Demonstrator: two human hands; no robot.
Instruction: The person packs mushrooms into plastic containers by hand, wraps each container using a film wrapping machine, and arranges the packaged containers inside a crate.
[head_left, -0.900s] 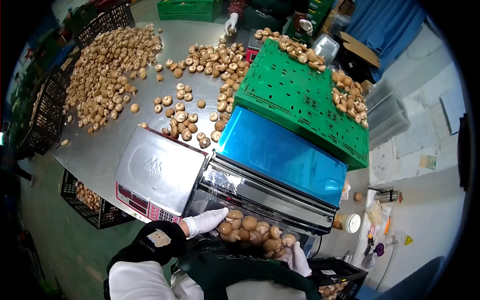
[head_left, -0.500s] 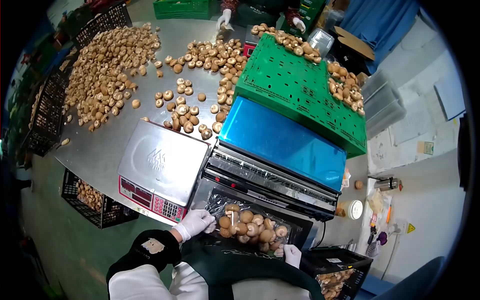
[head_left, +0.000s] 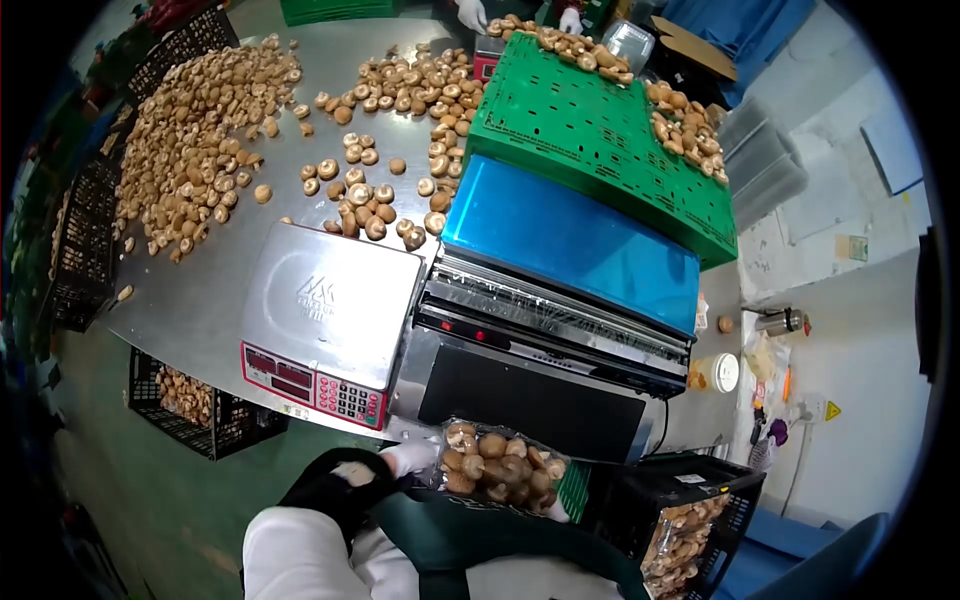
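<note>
A film-wrapped pack of mushrooms [head_left: 498, 462] is held close to my body, below the front edge of the wrapping machine [head_left: 545, 385]. My left hand [head_left: 412, 457], in a white glove, grips the pack's left side; its fingertips are partly hidden. Only a small part of my right hand [head_left: 557, 511] shows at the pack's lower right corner, closed against it. Clear film stretches over the brown caps and pale stems. The machine's black plate [head_left: 530, 400] lies bare behind the pack.
Left of the machine sits a scale [head_left: 335, 305]. Loose mushrooms [head_left: 200, 140] are heaped on the steel table [head_left: 180, 305]. An upturned green crate [head_left: 600, 140] stands behind the blue cover. A black crate [head_left: 690, 475] of packed mushrooms is at right. Another person's gloved hands [head_left: 471, 14] are at the back.
Both hands have drawn the pack off the black plate, toward my body and slightly down. The film now lies close around it. The other person's left-side hand has shifted right.
</note>
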